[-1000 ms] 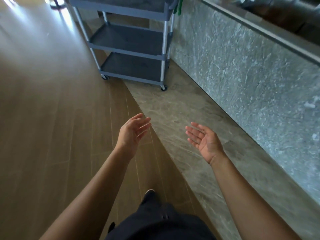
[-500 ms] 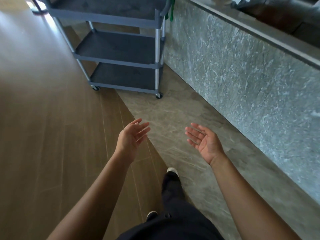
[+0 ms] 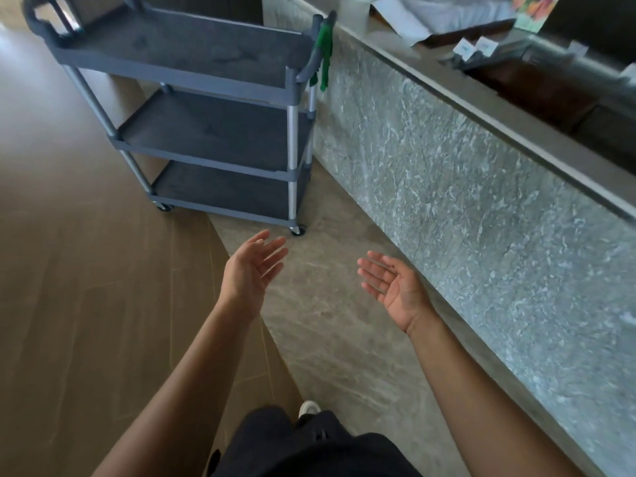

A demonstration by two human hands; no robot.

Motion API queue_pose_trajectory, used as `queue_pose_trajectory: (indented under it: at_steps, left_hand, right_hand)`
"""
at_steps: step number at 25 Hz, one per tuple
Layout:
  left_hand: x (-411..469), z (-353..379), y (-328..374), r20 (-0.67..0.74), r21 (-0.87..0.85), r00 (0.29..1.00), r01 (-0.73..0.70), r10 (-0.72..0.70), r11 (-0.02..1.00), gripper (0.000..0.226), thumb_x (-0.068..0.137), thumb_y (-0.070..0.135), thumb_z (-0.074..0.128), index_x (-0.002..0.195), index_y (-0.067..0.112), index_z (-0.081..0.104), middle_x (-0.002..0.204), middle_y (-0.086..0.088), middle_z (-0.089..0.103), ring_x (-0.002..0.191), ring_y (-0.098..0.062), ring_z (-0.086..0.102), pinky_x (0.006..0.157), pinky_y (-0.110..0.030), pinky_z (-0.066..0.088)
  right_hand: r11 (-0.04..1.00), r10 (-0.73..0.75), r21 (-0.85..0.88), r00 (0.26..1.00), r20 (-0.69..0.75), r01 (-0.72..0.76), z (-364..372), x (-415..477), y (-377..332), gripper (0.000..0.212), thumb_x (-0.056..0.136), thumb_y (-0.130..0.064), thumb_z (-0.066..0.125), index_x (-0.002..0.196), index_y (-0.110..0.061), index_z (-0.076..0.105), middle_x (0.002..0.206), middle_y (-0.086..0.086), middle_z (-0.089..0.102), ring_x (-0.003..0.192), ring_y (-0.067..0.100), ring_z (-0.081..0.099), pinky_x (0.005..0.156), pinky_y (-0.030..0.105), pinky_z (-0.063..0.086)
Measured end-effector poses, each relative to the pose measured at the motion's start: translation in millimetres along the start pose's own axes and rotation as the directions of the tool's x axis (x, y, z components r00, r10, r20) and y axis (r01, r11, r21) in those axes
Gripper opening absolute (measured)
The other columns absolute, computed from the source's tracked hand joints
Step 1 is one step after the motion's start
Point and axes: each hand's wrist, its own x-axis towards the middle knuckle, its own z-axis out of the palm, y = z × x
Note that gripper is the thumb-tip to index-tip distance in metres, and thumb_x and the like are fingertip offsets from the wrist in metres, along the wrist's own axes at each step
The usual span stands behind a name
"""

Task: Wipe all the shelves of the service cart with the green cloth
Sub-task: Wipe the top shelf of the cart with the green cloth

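A dark grey service cart (image 3: 192,80) with three shelves and metal posts stands on casters ahead of me, close to a stone counter. The green cloth (image 3: 323,53) hangs from the cart's right-hand handle, beside the counter front. My left hand (image 3: 251,273) and my right hand (image 3: 392,287) are held out in front of me, palms facing each other, fingers straight, holding nothing. Both hands are well short of the cart, below its near casters in the view.
The grey marbled counter front (image 3: 481,208) runs along the right, with papers and boxes (image 3: 444,18) on top. Wood flooring (image 3: 69,287) lies to the left, a stone floor strip (image 3: 330,325) under my hands. My leg and shoe (image 3: 308,407) show below.
The cart has come nearer and lower in the view, and its top shelf and the cloth now show fully. My hands keep the same open pose.
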Motion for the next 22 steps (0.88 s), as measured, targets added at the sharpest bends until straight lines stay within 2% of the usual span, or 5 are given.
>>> queue_pose_trajectory:
  at_steps: [4, 9, 13, 22]
  left_hand:
    - [44, 33, 14, 0.014, 0.016, 1.0, -0.017, 0.017, 1.0, 0.029, 0.096, 0.016, 0.044, 0.122, 0.013, 0.059, 0.111, -0.008, 0.071, 0.105, -0.024, 0.067, 0.093, -0.037, 0.048]
    - [101, 51, 29, 0.03, 0.044, 1.0, -0.004, 0.002, 0.999, 0.026, 0.096, 0.017, 0.046, 0.117, 0.015, 0.061, 0.109, -0.008, 0.071, 0.103, -0.023, 0.068, 0.094, -0.037, 0.048]
    - [164, 64, 47, 0.04, 0.079, 0.999, 0.022, -0.025, 0.997, 0.025, 0.096, 0.016, 0.045, 0.115, 0.016, 0.061, 0.111, -0.009, 0.071, 0.108, -0.026, 0.065, 0.095, -0.037, 0.047]
    - [300, 106, 116, 0.099, 0.148, 0.993, 0.051, -0.066, 0.988, 0.031, 0.096, 0.014, 0.043, 0.124, 0.011, 0.058, 0.11, -0.01, 0.071, 0.103, -0.025, 0.066, 0.093, -0.036, 0.048]
  right_hand:
    - [1.0, -0.002, 0.001, 1.0, 0.017, 0.002, 3, 44, -26, 0.031, 0.093, -0.03, 0.045, 0.111, -0.015, 0.065, 0.109, 0.008, 0.071, 0.105, 0.02, 0.066, 0.087, 0.035, 0.048]
    - [0.998, -0.009, 0.057, 1.0, -0.002, 0.009, 9, 101, -44, 0.033, 0.093, -0.031, 0.044, 0.111, -0.013, 0.065, 0.109, 0.01, 0.07, 0.105, 0.021, 0.066, 0.091, 0.036, 0.048]
    - [0.997, -0.011, 0.079, 1.0, -0.022, 0.012, 27, 156, -63, 0.03, 0.093, -0.027, 0.045, 0.11, -0.013, 0.065, 0.109, 0.009, 0.071, 0.104, 0.021, 0.066, 0.085, 0.033, 0.049]
    - [0.994, -0.056, 0.09, 0.995, -0.077, 0.063, 85, 270, -122, 0.028, 0.094, -0.023, 0.044, 0.11, -0.013, 0.064, 0.108, 0.01, 0.071, 0.103, 0.022, 0.067, 0.084, 0.033, 0.049]
